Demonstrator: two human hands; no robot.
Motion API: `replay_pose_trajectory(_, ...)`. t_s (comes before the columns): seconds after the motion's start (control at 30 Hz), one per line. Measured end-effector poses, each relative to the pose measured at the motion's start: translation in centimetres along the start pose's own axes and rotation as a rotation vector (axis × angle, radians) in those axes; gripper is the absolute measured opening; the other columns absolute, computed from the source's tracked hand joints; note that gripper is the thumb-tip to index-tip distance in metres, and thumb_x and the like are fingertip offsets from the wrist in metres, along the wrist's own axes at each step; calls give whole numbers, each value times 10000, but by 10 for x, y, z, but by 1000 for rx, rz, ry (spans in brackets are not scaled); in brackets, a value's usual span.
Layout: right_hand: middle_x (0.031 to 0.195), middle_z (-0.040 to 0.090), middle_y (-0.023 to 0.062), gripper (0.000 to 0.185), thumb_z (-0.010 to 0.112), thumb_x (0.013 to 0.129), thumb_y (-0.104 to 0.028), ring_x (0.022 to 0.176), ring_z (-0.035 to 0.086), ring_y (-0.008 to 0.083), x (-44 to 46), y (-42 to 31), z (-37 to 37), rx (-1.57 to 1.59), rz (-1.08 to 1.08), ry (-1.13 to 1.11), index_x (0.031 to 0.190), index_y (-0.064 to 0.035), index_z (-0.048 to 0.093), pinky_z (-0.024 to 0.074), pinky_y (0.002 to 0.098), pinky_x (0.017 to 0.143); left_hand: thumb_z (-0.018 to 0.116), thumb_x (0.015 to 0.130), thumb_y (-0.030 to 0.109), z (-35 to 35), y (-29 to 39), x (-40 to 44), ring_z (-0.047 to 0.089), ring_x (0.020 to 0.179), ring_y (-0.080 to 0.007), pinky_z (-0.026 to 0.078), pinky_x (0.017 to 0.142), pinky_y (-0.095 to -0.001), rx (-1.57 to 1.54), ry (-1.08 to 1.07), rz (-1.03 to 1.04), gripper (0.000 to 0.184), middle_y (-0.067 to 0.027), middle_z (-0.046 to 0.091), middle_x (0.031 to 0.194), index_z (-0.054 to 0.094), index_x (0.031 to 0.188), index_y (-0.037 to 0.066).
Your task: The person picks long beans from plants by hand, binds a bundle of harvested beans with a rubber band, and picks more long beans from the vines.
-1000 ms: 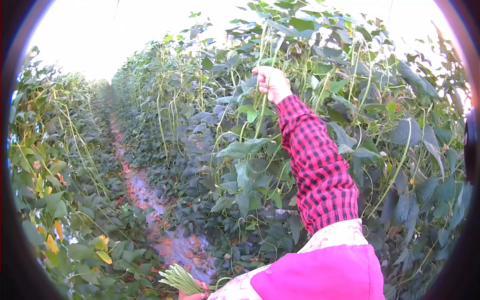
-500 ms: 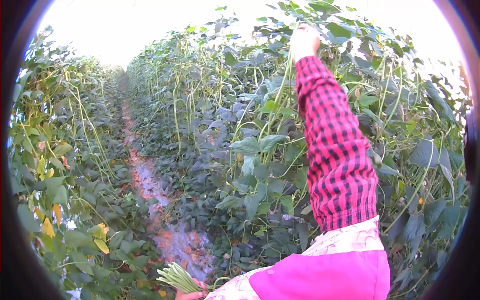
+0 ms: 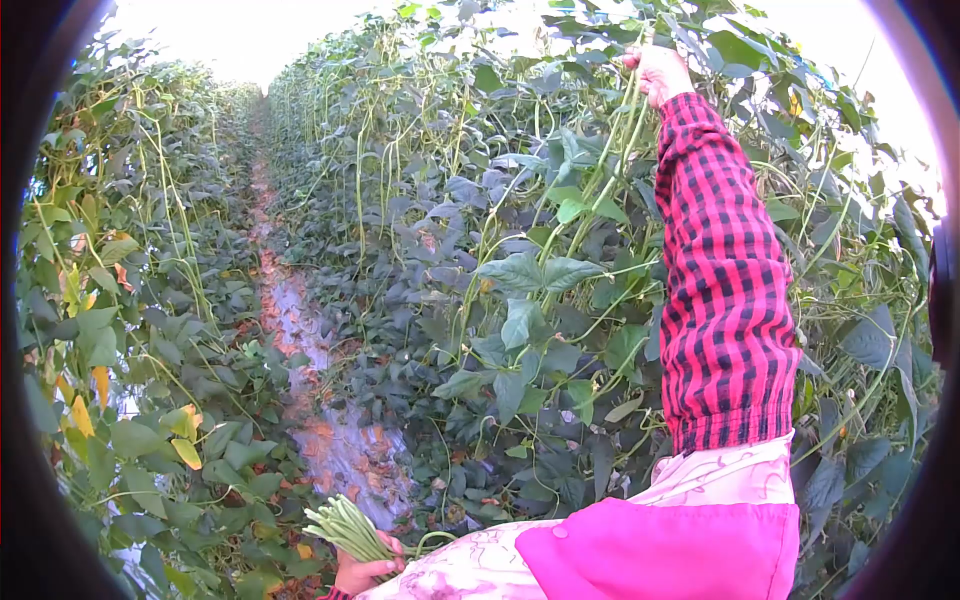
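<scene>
My right hand (image 3: pixel 660 72) is raised high at the upper right, its fingers closed around the tops of several long green yardlong beans (image 3: pixel 612 165) hanging from the vines. The beans drop down past the broad leaves to the left of my checked sleeve (image 3: pixel 722 270). Low in the view, my left hand (image 3: pixel 368 570) is wrapped around a bundle of picked yardlong beans (image 3: pixel 348 527), their pale ends pointing up and left. The rest of that bundle is hidden behind the hand and my clothing.
A tall wall of bean vines (image 3: pixel 400 220) runs along the right, with another row (image 3: pixel 150 350) on the left. Between them a narrow path (image 3: pixel 345 450) with plastic sheeting and dry leaves leads away. More beans (image 3: pixel 165 190) hang on the left.
My raised right hand appears further right and slightly lower, still on the hanging beans. The left hand with its bundle shows higher and more fully. The whole view has shifted a little.
</scene>
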State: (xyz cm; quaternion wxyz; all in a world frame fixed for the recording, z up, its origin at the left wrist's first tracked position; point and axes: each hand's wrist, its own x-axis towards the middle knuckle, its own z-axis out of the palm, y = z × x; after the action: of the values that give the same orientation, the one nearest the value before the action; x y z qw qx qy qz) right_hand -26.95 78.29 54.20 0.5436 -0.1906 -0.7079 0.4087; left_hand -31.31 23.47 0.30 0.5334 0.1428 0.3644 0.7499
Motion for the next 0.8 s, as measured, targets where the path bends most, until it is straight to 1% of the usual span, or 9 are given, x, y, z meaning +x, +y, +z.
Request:
replay_pose_trajectory(0.2, 619, 513, 34, 73, 524, 755, -85, 441, 421, 82, -45, 4, 21, 153, -83, -29, 816, -56, 552, 269, 227, 346, 631, 635, -67, 10, 7, 7, 576, 746, -224, 471, 677, -346, 30, -45, -10, 368, -104, 542, 864, 473, 960, 6)
replay_pose_trajectory(0.27, 709, 573, 33, 164, 495, 802, -92, 508, 475, 73, -86, -13, 53, -64, -375, -175, 948, -53, 561, 357, 200, 435, 631, 635, -70, 8, 7, 7, 576, 751, -223, 470, 684, -344, 26, -55, -25, 370, -105, 541, 871, 471, 961, 6)
replay_pose_trajectory(0.3, 716, 582, 10, 229, 503, 789, -73, 652, 546, 101, -95, -12, 72, -299, -722, -209, 1009, -42, 554, 435, 227, 620, 630, 636, -72, 6, 7, 7, 575, 757, -222, 469, 691, -342, 26, -65, -37, 373, -105, 540, 877, 469, 963, 6)
replay_pose_trajectory(0.33, 710, 585, -4, 235, 520, 761, -58, 762, 566, 123, -130, -22, 89, -294, -765, -303, 992, -56, 562, 424, 264, 761, 630, 636, -72, 4, 7, 7, 575, 757, -222, 469, 691, -342, 30, -68, -43, 373, -105, 540, 877, 469, 963, 6)
replay_pose_trajectory(0.43, 712, 584, 17, 191, 504, 776, 0, 722, 579, 174, -227, -27, 138, -561, -1355, -454, 922, -100, 576, 457, 287, 692, 631, 637, -76, -4, 5, 6, 574, 770, -224, 468, 706, -343, 17, -60, -87, 381, -108, 540, 898, 465, 970, 4)
replay_pose_trajectory(0.5, 752, 565, 26, 177, 526, 794, -32, 652, 547, 103, -267, -1, 159, -31, -879, -792, 958, -90, 559, 460, 257, 615, 597, 642, -104, -10, 6, 4, 557, 842, -229, 460, 767, -351, 16, -106, -97, 387, -130, 539, 930, 460, 982, 20)
replay_pose_trajectory(0.57, 715, 515, 13, 171, 555, 807, -81, 552, 479, 68, -248, 20, 156, 314, -141, -686, 978, -74, 547, 430, 229, 492, 597, 642, -97, -13, 7, -2, 554, 844, -233, 457, 767, -352, 30, -112, -100, 388, -134, 537, 933, 457, 985, 20)
replay_pose_trajectory(0.63, 668, 503, -10, 166, 549, 781, -65, 460, 402, 62, -212, 30, 136, 270, 68, -245, 947, -60, 553, 338, 207, 390, 597, 634, -92, -18, 7, -10, 556, 833, -239, 458, 755, -358, -13, -55, -96, 393, -138, 541, 920, 460, 985, 19)
replay_pose_trajectory(0.8, 592, 376, -20, 84, 525, 812, -107, 387, 301, 83, -152, 87, 51, 739, 340, 31, 784, -66, 457, 232, 219, 338, 594, 617, -90, -43, 2, -22, 566, 783, -246, 463, 724, -369, -13, -41, -56, 391, -147, 547, 893, 472, 973, 13)
